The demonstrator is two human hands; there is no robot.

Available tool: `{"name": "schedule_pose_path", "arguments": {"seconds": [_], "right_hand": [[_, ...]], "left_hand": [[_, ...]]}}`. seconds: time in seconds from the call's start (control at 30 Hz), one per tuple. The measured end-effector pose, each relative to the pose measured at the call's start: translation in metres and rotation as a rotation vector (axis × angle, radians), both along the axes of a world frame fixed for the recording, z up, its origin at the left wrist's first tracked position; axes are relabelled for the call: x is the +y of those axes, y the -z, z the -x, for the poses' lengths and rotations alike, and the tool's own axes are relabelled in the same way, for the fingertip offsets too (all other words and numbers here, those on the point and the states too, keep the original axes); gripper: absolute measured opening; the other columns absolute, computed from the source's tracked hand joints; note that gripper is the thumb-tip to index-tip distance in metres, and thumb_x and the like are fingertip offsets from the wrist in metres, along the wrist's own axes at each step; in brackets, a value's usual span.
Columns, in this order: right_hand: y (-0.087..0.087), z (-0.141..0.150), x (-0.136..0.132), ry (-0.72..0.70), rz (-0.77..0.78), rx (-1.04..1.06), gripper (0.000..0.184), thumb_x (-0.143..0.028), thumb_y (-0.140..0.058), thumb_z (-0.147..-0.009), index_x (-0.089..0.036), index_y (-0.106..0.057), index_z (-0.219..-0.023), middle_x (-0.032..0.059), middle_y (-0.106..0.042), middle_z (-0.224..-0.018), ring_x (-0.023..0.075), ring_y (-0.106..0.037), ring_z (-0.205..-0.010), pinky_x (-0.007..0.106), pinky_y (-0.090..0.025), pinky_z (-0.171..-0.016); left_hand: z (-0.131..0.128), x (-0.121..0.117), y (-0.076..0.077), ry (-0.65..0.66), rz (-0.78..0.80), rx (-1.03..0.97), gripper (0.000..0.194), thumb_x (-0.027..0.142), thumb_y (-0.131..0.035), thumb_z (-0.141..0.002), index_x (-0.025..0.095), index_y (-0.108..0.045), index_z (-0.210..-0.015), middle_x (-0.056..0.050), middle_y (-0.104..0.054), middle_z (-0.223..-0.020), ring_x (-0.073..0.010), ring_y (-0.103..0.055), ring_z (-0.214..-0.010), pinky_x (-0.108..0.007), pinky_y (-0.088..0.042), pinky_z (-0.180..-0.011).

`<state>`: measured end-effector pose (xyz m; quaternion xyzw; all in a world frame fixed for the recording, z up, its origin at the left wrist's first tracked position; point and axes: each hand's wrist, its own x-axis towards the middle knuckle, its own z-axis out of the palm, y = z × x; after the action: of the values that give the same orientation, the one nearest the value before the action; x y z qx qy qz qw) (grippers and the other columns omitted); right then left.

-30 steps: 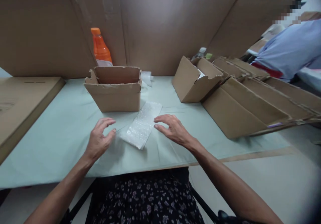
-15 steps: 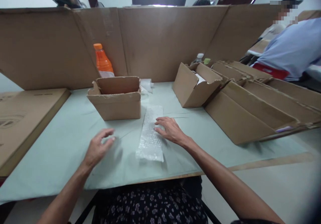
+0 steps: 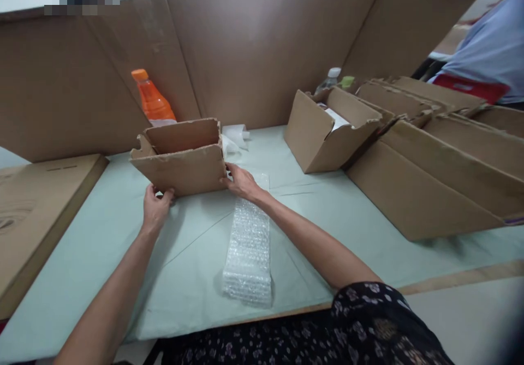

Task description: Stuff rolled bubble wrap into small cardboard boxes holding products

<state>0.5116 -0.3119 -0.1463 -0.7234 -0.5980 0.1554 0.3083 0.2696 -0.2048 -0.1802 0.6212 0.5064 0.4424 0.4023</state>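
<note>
An open-topped cardboard box (image 3: 186,169) stands on the pale green cloth (image 3: 196,277), its inside mostly hidden from me. My left hand (image 3: 156,207) grips its lower front edge near the left corner, fingers partly out of sight. At the box's right end, my right hand (image 3: 241,181) has its thumb on the front and its fingers around the side. Beneath my right wrist and towards me lies a flat strip of bubble wrap (image 3: 249,250), touched by neither set of fingers.
A bottle with an orange cap (image 3: 153,100) stands behind the box, near crumpled white wrap (image 3: 236,136). To the right are an open carton (image 3: 313,136) and several larger cardboard boxes (image 3: 421,190). A flat carton (image 3: 49,212) lies left. Cardboard panels (image 3: 262,48) wall off the back.
Both hands have moved forward onto the cardboard box and taken hold of it; my right hand has left the bubble wrap. The camera view has tilted down.
</note>
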Motion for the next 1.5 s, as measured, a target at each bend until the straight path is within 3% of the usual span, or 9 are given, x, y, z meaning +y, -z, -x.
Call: {"name": "schedule_pose_path", "arguments": {"seconds": [0.2,0.33,0.47,0.63,0.77,0.97,1.07,1.27,1.5], "right_hand": [[0.005,-0.042,-0.045,0.004,-0.026,-0.028,0.039,-0.025,-0.057,-0.093,-0.018,-0.06,-0.131,0.0106,-0.063,-0.136,0.0261,-0.057,-0.126,0.044,-0.041,-0.111],[0.018,-0.064,-0.101,0.018,-0.057,-0.05,0.03,-0.022,-0.059,-0.089,-0.022,-0.068,-0.119,0.0083,-0.068,-0.127,0.0266,-0.061,-0.121,0.049,-0.046,-0.107],[0.027,-0.059,-0.146,-0.069,-0.082,-0.011,0.031,-0.021,-0.06,-0.088,-0.023,-0.068,-0.118,0.0081,-0.067,-0.128,0.0255,-0.061,-0.121,0.048,-0.05,-0.104],[0.028,-0.03,-0.191,-0.3,0.012,-0.099,0.049,-0.011,-0.058,-0.085,-0.026,-0.06,-0.131,0.007,-0.061,-0.138,0.0252,-0.053,-0.13,0.052,-0.044,-0.108],[0.027,-0.007,-0.206,-0.377,0.02,-0.117,0.055,-0.016,-0.064,-0.085,-0.024,-0.054,-0.138,0.0091,-0.058,-0.141,0.0257,-0.05,-0.133,0.051,-0.043,-0.107],[0.022,-0.002,-0.198,0.013,-0.353,-0.077,0.028,-0.017,-0.059,-0.093,-0.021,-0.061,-0.121,0.0088,-0.07,-0.119,0.0245,-0.064,-0.113,0.045,-0.048,-0.094],[0.018,0.002,-0.204,0.015,-0.481,-0.1,0.022,-0.011,-0.058,-0.092,-0.022,-0.063,-0.111,0.007,-0.073,-0.111,0.0228,-0.066,-0.106,0.042,-0.048,-0.09],[0.028,0.026,-0.208,-0.254,-0.293,-0.266,0.021,-0.022,-0.062,-0.091,-0.017,-0.063,-0.112,0.0107,-0.07,-0.119,0.0281,-0.059,-0.114,0.046,-0.042,-0.094],[0.04,0.025,-0.193,-0.201,-0.188,-0.308,0.018,-0.012,-0.054,-0.094,-0.018,-0.066,-0.105,0.0079,-0.072,-0.108,0.0252,-0.06,-0.103,0.04,-0.039,-0.086]], "left_hand": [[0.024,-0.051,-0.002,-0.073,-0.193,0.11,0.074,0.032,-0.07,-0.076,0.022,-0.038,-0.142,-0.013,-0.052,-0.137,-0.0182,-0.066,-0.094,-0.034,-0.056,-0.08],[0.045,-0.128,-0.007,0.608,-0.331,0.399,0.042,0.033,-0.064,-0.087,0.024,-0.059,-0.127,-0.01,-0.063,-0.126,-0.0275,-0.061,-0.116,-0.046,-0.051,-0.099],[0.038,-0.173,-0.007,1.057,-0.443,0.535,0.071,0.031,-0.073,-0.079,0.025,-0.045,-0.144,-0.012,-0.056,-0.141,-0.0332,-0.048,-0.132,-0.056,-0.043,-0.108],[0.02,-0.173,0.004,0.95,-0.567,0.45,0.044,0.007,-0.05,-0.087,0.021,-0.056,-0.128,-0.01,-0.069,-0.115,-0.0256,-0.061,-0.11,-0.048,-0.05,-0.094],[0.007,-0.167,0.001,0.897,-0.444,0.411,0.025,0.011,-0.051,-0.087,0.02,-0.066,-0.106,-0.006,-0.074,-0.094,-0.0212,-0.067,-0.088,-0.038,-0.052,-0.08],[-0.018,-0.157,-0.012,0.721,-0.05,0.482,0.025,0.025,-0.053,-0.085,0.019,-0.069,-0.103,0.001,-0.068,-0.07,-0.0147,-0.059,-0.06,-0.025,-0.044,-0.055],[-0.026,-0.151,-0.011,0.706,-0.012,0.507,0.026,0.025,-0.052,-0.084,0.019,-0.068,-0.103,0.005,-0.061,-0.061,-0.0123,-0.053,-0.053,-0.024,-0.041,-0.054],[-0.034,-0.147,-0.006,0.694,-0.106,0.561,0.033,0.021,-0.052,-0.085,0.019,-0.062,-0.117,0.006,-0.061,-0.062,-0.0131,-0.056,-0.056,-0.025,-0.044,-0.058],[-0.017,-0.162,-0.009,0.695,-0.591,0.458,0.031,0.021,-0.062,-0.09,0.017,-0.06,-0.121,-0.011,-0.067,-0.106,-0.0236,-0.063,-0.099,-0.039,-0.051,-0.086]]}}
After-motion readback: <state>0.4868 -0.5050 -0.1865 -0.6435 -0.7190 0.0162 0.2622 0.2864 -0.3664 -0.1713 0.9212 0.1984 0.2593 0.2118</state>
